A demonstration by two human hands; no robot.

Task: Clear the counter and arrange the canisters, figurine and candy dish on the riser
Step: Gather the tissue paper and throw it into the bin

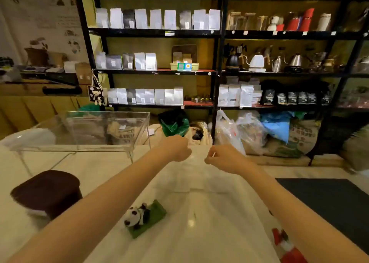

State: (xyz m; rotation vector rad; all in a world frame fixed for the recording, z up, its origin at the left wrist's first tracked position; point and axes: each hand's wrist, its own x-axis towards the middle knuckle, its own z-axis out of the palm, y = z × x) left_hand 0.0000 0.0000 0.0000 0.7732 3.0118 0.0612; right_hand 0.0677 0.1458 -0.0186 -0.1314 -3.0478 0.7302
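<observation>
Both my arms reach forward over the pale counter (103, 169). My left hand (175, 148) and my right hand (223, 158) are closed, each pinching the far edge of a thin white cloth (199, 213) that spreads back toward me. A panda figurine (137, 216) on a green base lies by the cloth's left side, under my left forearm. A canister with a dark brown lid (47, 191) stands at the left. The clear acrylic riser (79, 148) stands at the far left of the counter with nothing on top.
A white rounded dish (28, 138) sits behind the riser's left end. A dark mat (329, 203) covers the counter's right side. A red and white object (287, 248) pokes out beneath my right forearm. Behind the counter are bags, sacks and black shelves (217, 71) of goods.
</observation>
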